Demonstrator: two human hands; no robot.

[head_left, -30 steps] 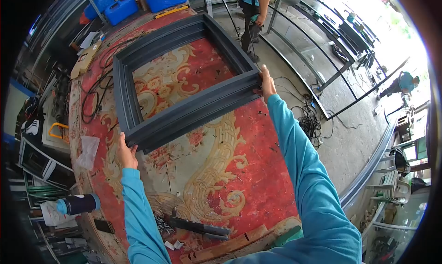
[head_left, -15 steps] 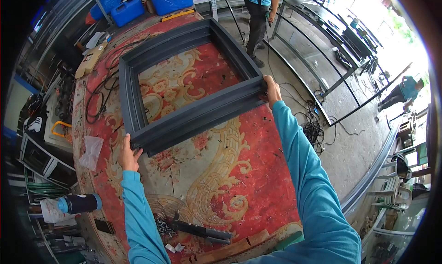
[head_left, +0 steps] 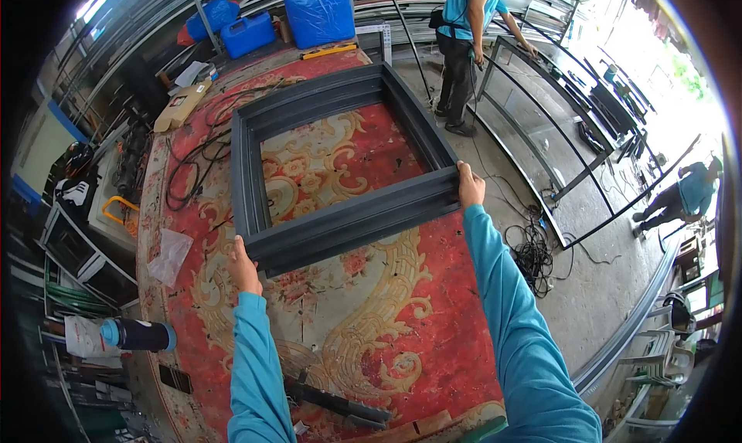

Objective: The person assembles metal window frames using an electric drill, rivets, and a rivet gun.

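Note:
A dark grey rectangular metal frame (head_left: 355, 220) lies over a red and beige patterned carpet (head_left: 452, 304), which shows through its opening. My left hand (head_left: 244, 268) is closed on the frame's near left corner. At the near right corner, my right hand (head_left: 471, 186) grips the end of the same near side, its fingers partly hidden behind the profile. Both arms are stretched out in blue sleeves. Below the frame, a short black bar (head_left: 336, 400) lies by my left sleeve.
Beyond the carpet, a person (head_left: 464, 49) stands at another metal frame (head_left: 533, 126); a second person (head_left: 684, 192) is far right. Blue containers (head_left: 318, 12) and a yellow level (head_left: 328, 50) sit at the back. Black cables (head_left: 189, 161), a bottle (head_left: 139, 336) and a phone (head_left: 176, 379) are leftward.
The view has shifted, so the frame and both hands appear lower and further right. My left fingers have drawn in around the corner. The standing person now reaches an arm toward the other frame.

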